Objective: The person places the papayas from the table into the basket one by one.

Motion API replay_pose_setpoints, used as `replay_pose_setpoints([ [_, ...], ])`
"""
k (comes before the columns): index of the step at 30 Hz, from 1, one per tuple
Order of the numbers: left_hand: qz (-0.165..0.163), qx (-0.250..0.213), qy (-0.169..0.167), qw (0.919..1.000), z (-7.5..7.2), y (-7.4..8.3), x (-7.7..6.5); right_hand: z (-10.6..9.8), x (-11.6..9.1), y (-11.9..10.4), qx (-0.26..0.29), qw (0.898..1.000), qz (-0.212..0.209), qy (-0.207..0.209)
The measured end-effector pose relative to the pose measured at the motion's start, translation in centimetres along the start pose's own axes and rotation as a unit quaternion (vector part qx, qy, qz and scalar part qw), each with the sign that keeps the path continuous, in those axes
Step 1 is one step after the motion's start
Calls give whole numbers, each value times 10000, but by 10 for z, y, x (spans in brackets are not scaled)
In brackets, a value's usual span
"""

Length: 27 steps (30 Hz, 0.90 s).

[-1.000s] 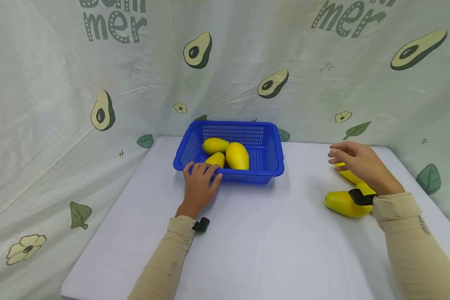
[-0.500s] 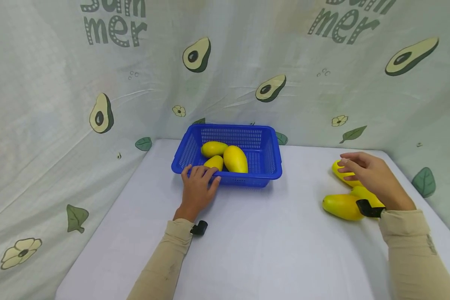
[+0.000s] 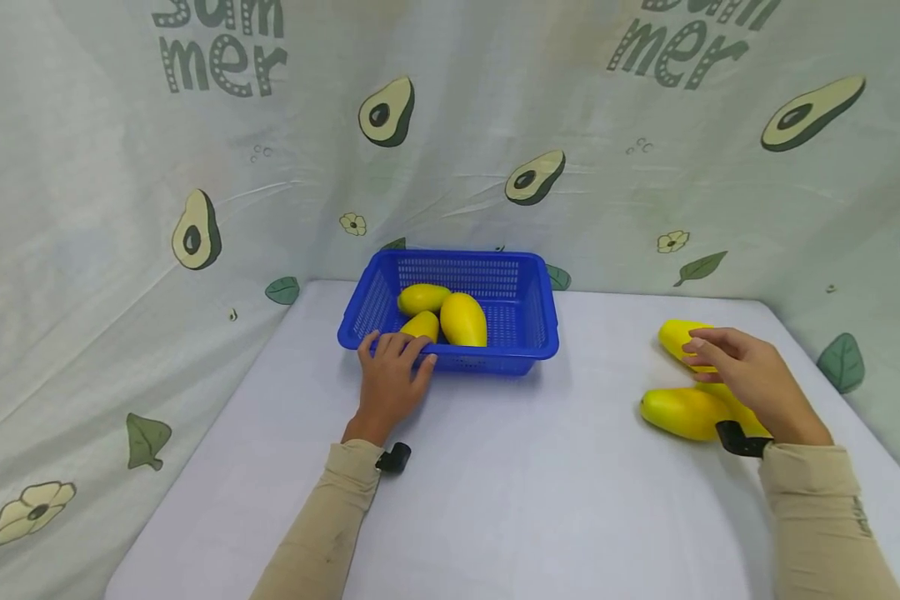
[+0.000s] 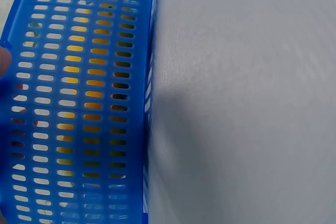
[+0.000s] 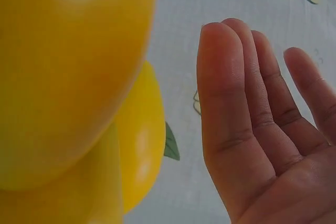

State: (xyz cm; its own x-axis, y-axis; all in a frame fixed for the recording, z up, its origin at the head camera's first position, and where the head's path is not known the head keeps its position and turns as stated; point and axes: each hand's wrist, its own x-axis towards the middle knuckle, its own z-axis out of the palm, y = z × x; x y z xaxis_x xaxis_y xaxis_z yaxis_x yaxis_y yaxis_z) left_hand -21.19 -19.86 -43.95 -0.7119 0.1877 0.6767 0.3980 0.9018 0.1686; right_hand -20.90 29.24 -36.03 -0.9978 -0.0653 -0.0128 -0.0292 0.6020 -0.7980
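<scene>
My left hand [image 3: 390,379] grips the near rim of a blue plastic basket [image 3: 528,352], fingers hooked over the edge and thumb on the outside. Inside the basket, toward its left half, lie three yellow mangoes [image 3: 463,321]. On the right, my right hand [image 3: 753,375] hovers over three more mangoes [image 3: 682,414], holding nothing. The right wrist view shows its fingers [image 5: 226,93] extended beside the big yellow sides of the mangoes [image 5: 68,77]. One of these is partly hidden under the hand. Through the basket's slotted wall [image 4: 79,93], yellow fruit shows in the left wrist view.
White cloth covers the table [image 3: 540,483]. A pale curtain [image 3: 450,100] printed with avocados and leaves hangs behind it and along both sides. The basket stands near the table's back edge.
My right hand has drawn a little right and toward me, uncovering more of the far mango. My left hand stays on the basket rim. The head view has shifted slightly.
</scene>
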Motion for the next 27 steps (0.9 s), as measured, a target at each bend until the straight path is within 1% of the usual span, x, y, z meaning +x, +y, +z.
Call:
replay_pose_setpoints([
  [2, -17, -18, -13, 10000, 0, 0, -1, -1, -2, 3, -35, 10000, -26, 73],
  [6, -23, -67, -46, 10000, -1, 0, 0, -1, -8, 11, -275, 9991, -44, 320],
  [11, -8, -46, -23, 10000, -5, 0, 1, 6, -13, 21, -625, 9959, -208, 615],
  [14, -6, -30, -16, 10000, -5, -1, 1, 9, -15, 21, -824, 9940, -253, 678],
  [16, -5, -18, -22, 10000, -5, -2, 1, 9, -15, 22, -930, 9931, -245, 670],
  [22, 19, -61, 20, 10000, -2, -2, 0, 6, -17, 29, -1144, 9920, -265, 464],
  [27, 50, -27, 15, 10000, 0, -1, -1, 6, -19, 30, -1297, 9902, -382, 344],
])
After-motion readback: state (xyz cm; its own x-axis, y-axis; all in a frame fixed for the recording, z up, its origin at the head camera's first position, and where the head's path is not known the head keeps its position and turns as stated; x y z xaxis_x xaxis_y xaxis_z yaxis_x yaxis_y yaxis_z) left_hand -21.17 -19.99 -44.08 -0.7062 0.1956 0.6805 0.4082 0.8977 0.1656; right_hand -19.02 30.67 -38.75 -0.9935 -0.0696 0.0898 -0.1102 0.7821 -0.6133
